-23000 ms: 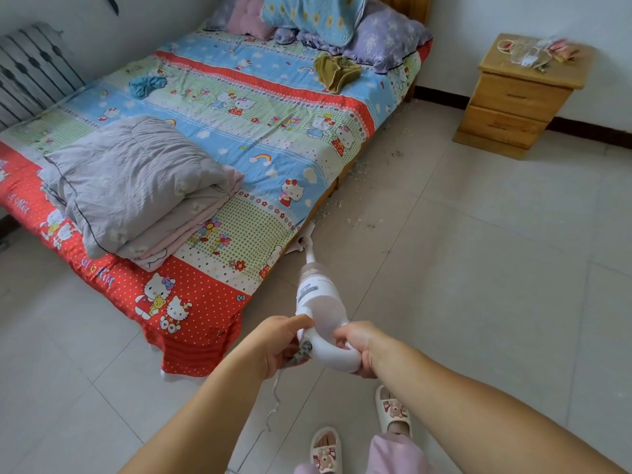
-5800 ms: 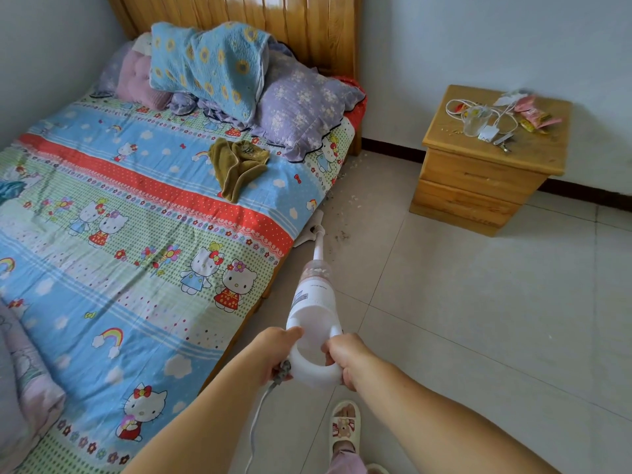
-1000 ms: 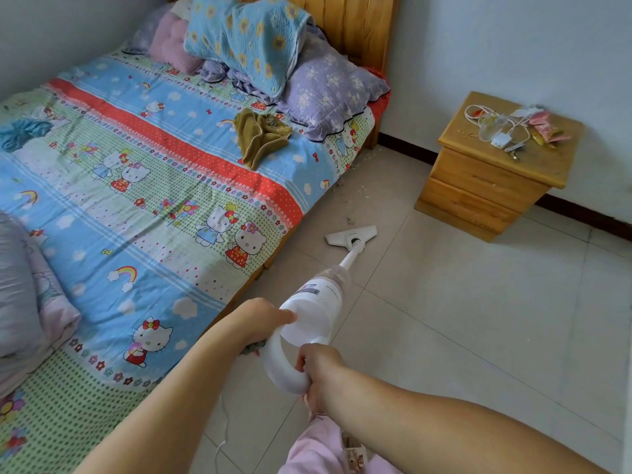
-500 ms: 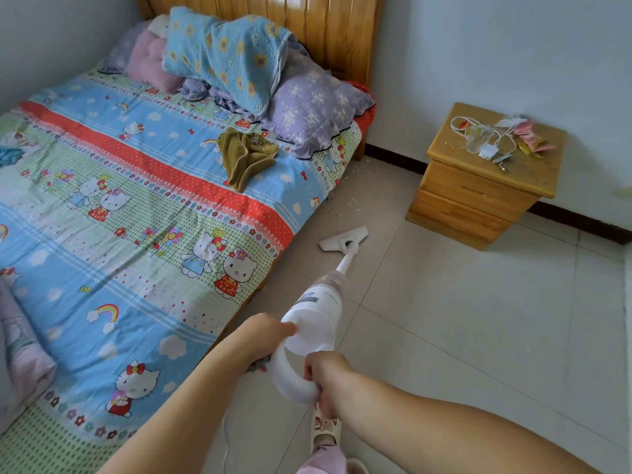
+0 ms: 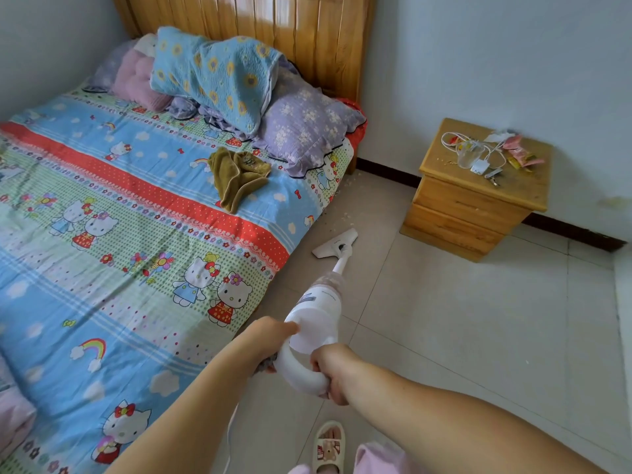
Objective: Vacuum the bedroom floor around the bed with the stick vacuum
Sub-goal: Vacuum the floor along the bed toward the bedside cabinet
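A white stick vacuum (image 5: 319,313) of smooth glossy plastic runs from the lower centre of the frame up toward the middle. Its loop handle is a rounded ring, its body a fat cylinder with a translucent dust cup, and a thin tube leads to a flat, wedge-shaped floor head (image 5: 334,243) lying on the tiles just beside the bed's edge. The right hand (image 5: 333,369) is wrapped around the lower right of the loop; the left hand (image 5: 272,340) holds the loop's left side, thumb lying against the body. A thin white cord (image 5: 231,436) hangs below the handle.

The floor (image 5: 461,336) is pale, matte square tile with fine grout lines; small crumbs of debris (image 5: 345,213) are scattered near the bed's upper corner, beyond the floor head. The bed (image 5: 136,234) fills the left of the frame, covered in a soft cotton sheet printed with cartoon cats, rainbows and red bands. A crumpled olive cloth (image 5: 239,174) lies on it, below a lilac floral pillow (image 5: 307,128) and a quilted blue pillow (image 5: 215,73). Behind stands a slatted varnished wooden headboard (image 5: 273,32).

At the upper right a two-drawer wooden nightstand (image 5: 468,206) stands against the plain pale wall, its top carrying a clear cup (image 5: 470,157), a white charger with cable (image 5: 478,165) and pink wrappers (image 5: 518,152). A beige slipper (image 5: 328,446) shows at the bottom edge.
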